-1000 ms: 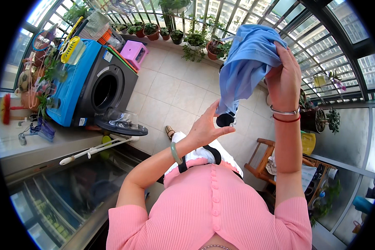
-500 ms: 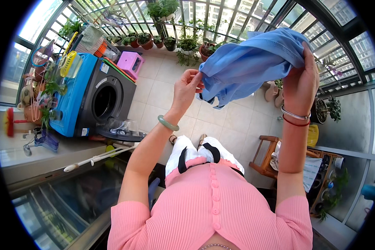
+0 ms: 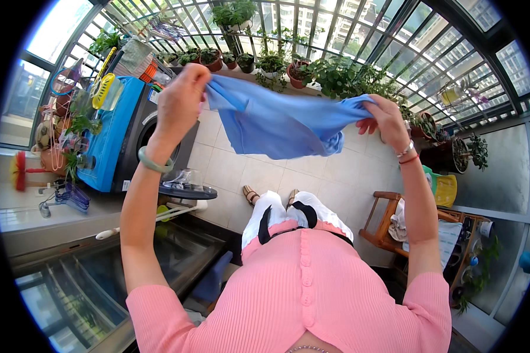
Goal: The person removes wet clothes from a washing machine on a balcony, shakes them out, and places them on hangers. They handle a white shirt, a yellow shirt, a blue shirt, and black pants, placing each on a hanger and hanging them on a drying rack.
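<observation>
Head view: a person's left hand (image 3: pixel 182 99) and right hand (image 3: pixel 388 122) spread a light-blue cloth (image 3: pixel 277 120) between them, each grip clamped on one end. The cloth sags above the tiled floor (image 3: pixel 321 182). A dark washing machine (image 3: pixel 135 141) stands at left; potted plants (image 3: pixel 297 73) line the far railing (image 3: pixel 330 26).
</observation>
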Demonstrator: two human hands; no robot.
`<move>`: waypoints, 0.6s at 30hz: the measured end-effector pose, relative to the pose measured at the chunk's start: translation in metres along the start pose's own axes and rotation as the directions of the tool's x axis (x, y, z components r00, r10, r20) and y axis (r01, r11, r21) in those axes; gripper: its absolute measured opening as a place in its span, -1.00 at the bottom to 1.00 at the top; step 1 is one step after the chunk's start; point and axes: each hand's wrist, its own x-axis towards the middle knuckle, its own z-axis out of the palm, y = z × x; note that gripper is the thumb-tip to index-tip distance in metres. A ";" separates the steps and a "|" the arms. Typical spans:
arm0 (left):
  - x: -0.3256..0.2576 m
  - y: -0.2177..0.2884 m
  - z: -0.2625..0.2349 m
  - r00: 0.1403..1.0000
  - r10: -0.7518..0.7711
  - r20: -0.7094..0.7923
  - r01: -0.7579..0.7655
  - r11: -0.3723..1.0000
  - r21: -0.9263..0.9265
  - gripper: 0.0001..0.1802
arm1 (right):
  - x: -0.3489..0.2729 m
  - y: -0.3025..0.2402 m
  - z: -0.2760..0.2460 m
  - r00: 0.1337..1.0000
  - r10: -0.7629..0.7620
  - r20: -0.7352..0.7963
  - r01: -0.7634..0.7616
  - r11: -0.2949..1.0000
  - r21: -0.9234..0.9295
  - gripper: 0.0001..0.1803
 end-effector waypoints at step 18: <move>0.053 0.121 -0.002 0.986 0.140 -0.088 -0.136 0.383 -0.914 -0.48 | 0.044 -0.014 0.132 0.886 -0.462 0.034 0.451 0.877 0.165 -0.39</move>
